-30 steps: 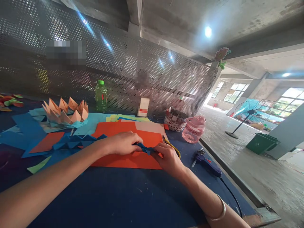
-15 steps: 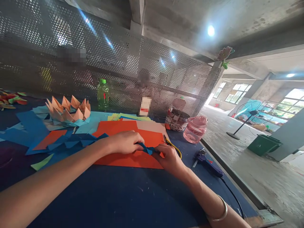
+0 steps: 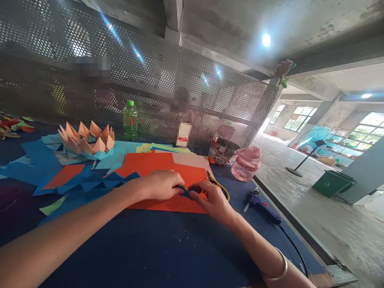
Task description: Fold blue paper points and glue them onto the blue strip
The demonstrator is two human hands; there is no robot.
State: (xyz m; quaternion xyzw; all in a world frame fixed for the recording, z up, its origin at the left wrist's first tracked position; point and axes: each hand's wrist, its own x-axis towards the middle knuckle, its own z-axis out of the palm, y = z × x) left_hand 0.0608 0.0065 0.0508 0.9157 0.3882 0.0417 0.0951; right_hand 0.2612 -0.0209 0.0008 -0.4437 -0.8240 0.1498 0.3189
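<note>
Between my two hands is a strip of folded blue paper (image 3: 186, 193), mostly covered by my fingers. My left hand (image 3: 163, 185) pinches its left end, and my right hand (image 3: 211, 195) pinches the right end close by. Both hands are over sheets of orange paper (image 3: 150, 162) on the dark blue table. More folded blue paper with pointed peaks (image 3: 103, 182) lies to the left, beyond my left forearm. Past my right hand, scissors with yellow handles (image 3: 221, 188) rest partly hidden on the paper's edge.
A ring of peach folded-paper points (image 3: 87, 138) stands at the back left, near a green bottle (image 3: 130, 120). At right are a round patterned container (image 3: 223, 152), a pink clear jug (image 3: 246, 164) and a corded glue gun (image 3: 264, 206). A perforated screen (image 3: 144, 80) rises behind.
My hands have come closer together, and less of the blue paper shows between them. My left hand has shifted slightly right. The things on the table stay put.
</note>
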